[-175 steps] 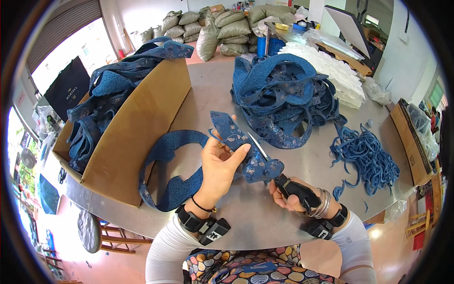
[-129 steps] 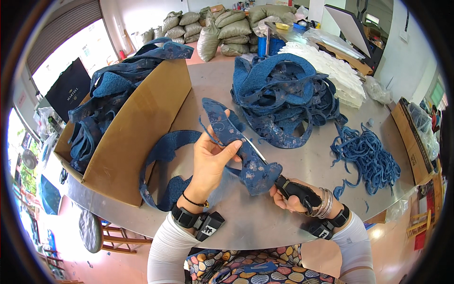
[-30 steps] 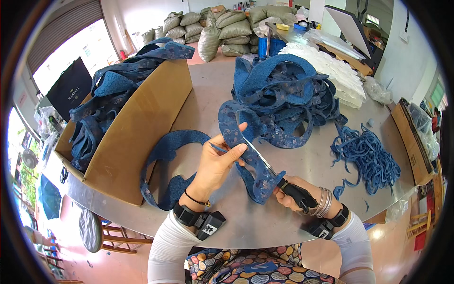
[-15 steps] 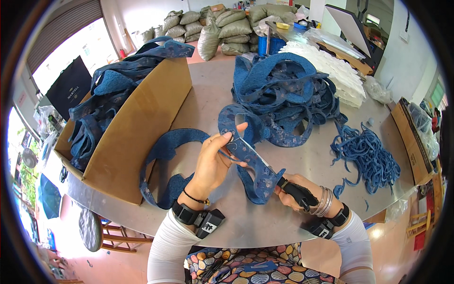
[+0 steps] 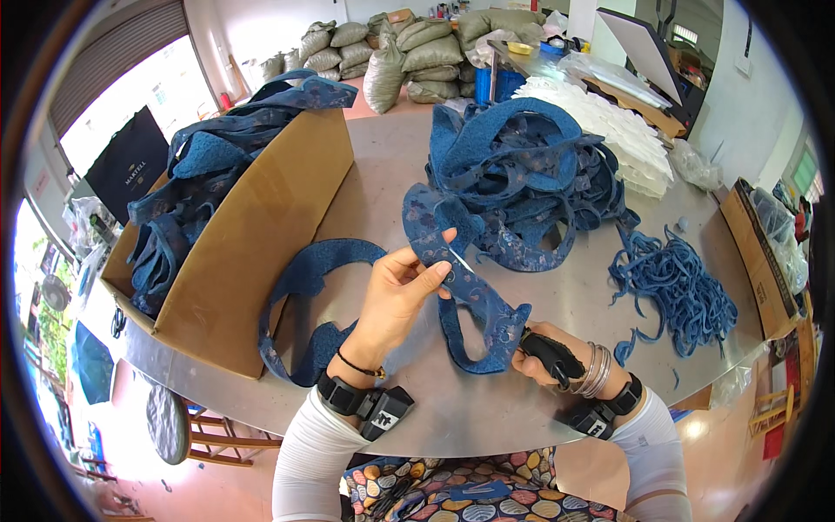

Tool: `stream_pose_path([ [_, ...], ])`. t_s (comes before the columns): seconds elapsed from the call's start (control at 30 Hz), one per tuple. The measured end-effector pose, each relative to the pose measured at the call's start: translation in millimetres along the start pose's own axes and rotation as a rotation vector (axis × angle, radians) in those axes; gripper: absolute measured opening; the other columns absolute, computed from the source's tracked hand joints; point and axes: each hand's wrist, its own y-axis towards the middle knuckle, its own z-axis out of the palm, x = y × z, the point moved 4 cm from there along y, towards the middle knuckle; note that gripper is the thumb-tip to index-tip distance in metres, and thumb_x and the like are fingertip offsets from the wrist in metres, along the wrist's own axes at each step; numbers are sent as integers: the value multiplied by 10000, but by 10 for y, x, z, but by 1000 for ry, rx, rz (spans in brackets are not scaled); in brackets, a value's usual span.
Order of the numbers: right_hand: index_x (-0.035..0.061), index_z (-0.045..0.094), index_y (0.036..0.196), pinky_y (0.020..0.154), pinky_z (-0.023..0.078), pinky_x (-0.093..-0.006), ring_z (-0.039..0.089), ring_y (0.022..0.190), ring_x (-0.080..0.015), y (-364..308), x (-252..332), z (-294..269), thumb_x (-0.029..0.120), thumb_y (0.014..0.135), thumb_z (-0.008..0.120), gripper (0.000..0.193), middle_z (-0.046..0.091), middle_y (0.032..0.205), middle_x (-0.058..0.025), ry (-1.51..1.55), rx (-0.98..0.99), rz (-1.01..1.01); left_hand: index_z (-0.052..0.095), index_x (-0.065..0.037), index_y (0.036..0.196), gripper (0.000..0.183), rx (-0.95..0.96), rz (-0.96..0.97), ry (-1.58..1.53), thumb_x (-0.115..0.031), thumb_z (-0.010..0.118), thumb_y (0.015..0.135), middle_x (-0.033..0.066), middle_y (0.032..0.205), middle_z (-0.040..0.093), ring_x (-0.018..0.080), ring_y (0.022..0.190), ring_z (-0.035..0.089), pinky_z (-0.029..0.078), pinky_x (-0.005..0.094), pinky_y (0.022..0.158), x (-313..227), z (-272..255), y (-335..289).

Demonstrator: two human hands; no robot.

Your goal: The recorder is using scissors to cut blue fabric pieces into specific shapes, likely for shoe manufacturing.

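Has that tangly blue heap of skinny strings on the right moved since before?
No. The tangled heap of thin blue fabric strips lies in the same place on the shiny silver metal table, just left of the brown cardboard box.

Daylight is streaming through an opening (image 5: 174, 91) below a grey-brown roller shutter (image 5: 122, 48), while pale walls (image 5: 744, 122) are enclosing the room. A round-seated stool (image 5: 165, 424) is standing on the pinkish floor (image 5: 204, 487) beside the metal bench (image 5: 391, 148), and stuffed sacks (image 5: 430, 61) are lying stacked toward the back.
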Motion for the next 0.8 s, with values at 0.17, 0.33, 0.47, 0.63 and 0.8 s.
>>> stream_pose_path([
  [0.17,-1,520,711,565,431,-310,503,577,-229,-5,123,-7,703,743,494,705,509,732,-101,87,-6,81,527,-34,1216,408,-12,-5,2,-102,641,830,-21,820,593,51,710,530,466,212,643,43,-13,1],
  [0.33,6,526,716,494,420,-299,501,511,-220,-33,70,5,697,744,500,692,521,691,-106,103,23,262,500,-43,1245,434,-24,-6,-51,-97,633,835,-24,828,590,49,709,529,469,210,653,55,28,3],
  [0.47,7,538,765,545,431,-323,517,561,-231,-14,49,22,686,760,488,681,539,723,-117,61,1,173,475,-38,1265,450,-18,-3,-124,-84,621,842,-21,843,596,47,716,536,472,202,658,67,65,-3],
  [0.63,10,547,812,618,432,-343,515,608,-244,27,33,37,650,785,493,643,539,736,-122,-37,-47,54,469,-39,1269,450,16,-18,-131,-64,610,842,-18,864,609,52,737,555,474,199,648,88,100,-12],
  [0.8,22,533,906,647,430,-330,526,658,-230,9,27,34,611,800,513,599,562,751,-125,-2,-42,137,461,-55,1278,459,35,-36,-143,-42,598,841,-17,889,627,59,765,578,476,196,637,119,88,-9],
])
